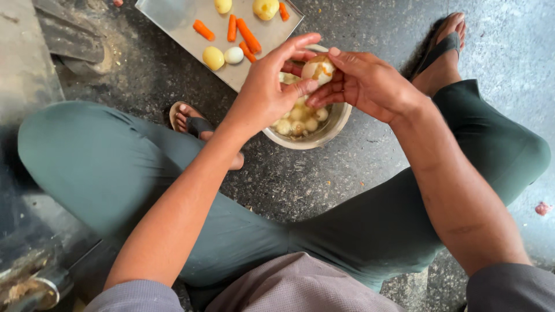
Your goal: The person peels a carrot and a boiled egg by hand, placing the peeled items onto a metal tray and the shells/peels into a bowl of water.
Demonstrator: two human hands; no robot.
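Gripping a half-peeled boiled potato (318,69) with both my left hand (272,86) and right hand (364,84), fingers clamped around it, above the steel bowl (324,134) of peeled potatoes (298,122).

Place: a floor-level cooking area, most likely a home or small kitchen yard.
Floor: dark speckled stone floor (324,179), rough and scattered with crumbs and scraps; the food work happens straight on it.
Seating: the person squats low in green trousers, feet in flip-flops (193,122) planted on the floor.
Cookware: a round steel bowl (324,130) of small peeled potatoes stands on the floor between the feet.
Tray: a flat metal tray (173,17) beside it carries carrot pieces (248,34) and peeled potatoes (213,58).
Edges: a worn concrete ledge (23,52) runs along the left side.
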